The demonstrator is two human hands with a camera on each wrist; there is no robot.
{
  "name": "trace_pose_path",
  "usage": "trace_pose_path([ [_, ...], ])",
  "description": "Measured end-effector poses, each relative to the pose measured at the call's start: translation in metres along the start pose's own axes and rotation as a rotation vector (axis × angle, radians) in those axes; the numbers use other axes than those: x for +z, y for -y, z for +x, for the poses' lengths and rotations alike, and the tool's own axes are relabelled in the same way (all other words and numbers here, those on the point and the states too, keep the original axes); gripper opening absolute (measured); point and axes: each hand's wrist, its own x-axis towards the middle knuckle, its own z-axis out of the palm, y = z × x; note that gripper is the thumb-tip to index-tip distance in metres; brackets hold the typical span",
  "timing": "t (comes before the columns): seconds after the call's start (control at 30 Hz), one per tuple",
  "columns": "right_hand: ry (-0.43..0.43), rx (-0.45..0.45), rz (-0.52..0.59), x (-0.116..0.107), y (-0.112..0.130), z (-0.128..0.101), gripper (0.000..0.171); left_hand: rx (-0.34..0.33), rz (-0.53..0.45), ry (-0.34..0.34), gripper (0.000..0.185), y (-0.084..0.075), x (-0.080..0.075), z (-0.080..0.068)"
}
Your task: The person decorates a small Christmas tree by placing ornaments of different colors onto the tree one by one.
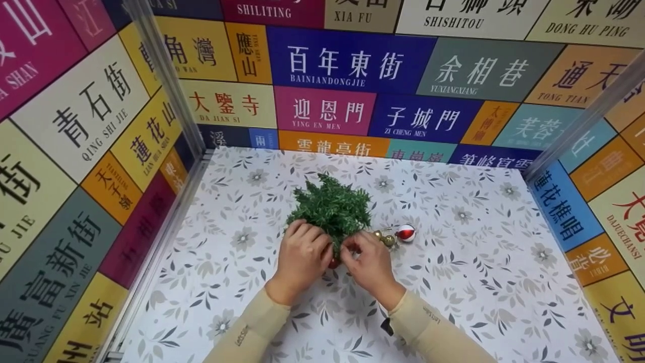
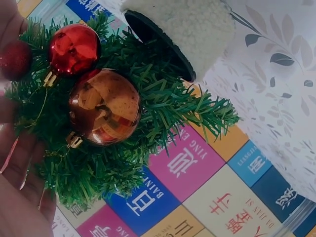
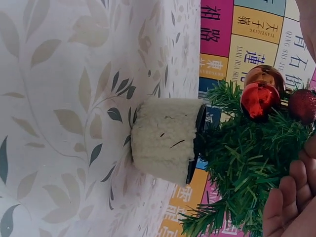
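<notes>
Centrally, both hands, left [image 1: 301, 254] and right [image 1: 369, 263], grip the tree [image 1: 332, 207] low on the bench [image 1: 484, 282]; spare baubles [image 1: 398, 235] lie just right; signed walls [image 1: 347, 65] enclose all.

Person wearing long beige sleeves, close-fitting, reaching down to wrists. Left sleeve [image 1: 252, 325] showing small dark lettering printed along forearm. Right sleeve [image 1: 433, 330] carrying similar small dark lettering near wrist, plus small black tab showing at its inner edge. Left hand [image 1: 301, 256] and right hand [image 1: 370, 264] going bare, no gloves, no rings showing.
</notes>
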Motion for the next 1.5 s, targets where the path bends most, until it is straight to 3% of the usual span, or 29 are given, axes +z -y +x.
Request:
trace_pose_path([
  [0.43, 0.136, -0.001, -0.018, -0.0064, 0.0026, -0.0051, 0.005, 0.029, -0.046, 0.083, 0.007, 0.0050, -0.0050, -0.0024],
  [1.17, 0.055, -0.034, 0.043, -0.0064, 0.0061, -0.0005, 0.009, 0.069, -0.025, 0.054, 0.006, 0.0032, -0.0036, -0.0015],
  [1.5, 0.053, -0.018, 0.071, -0.0079, 0.0040, -0.0022, 0.004, 0.088, -0.011, 0.093, 0.007, 0.0030, -0.0032, -0.0018],
])
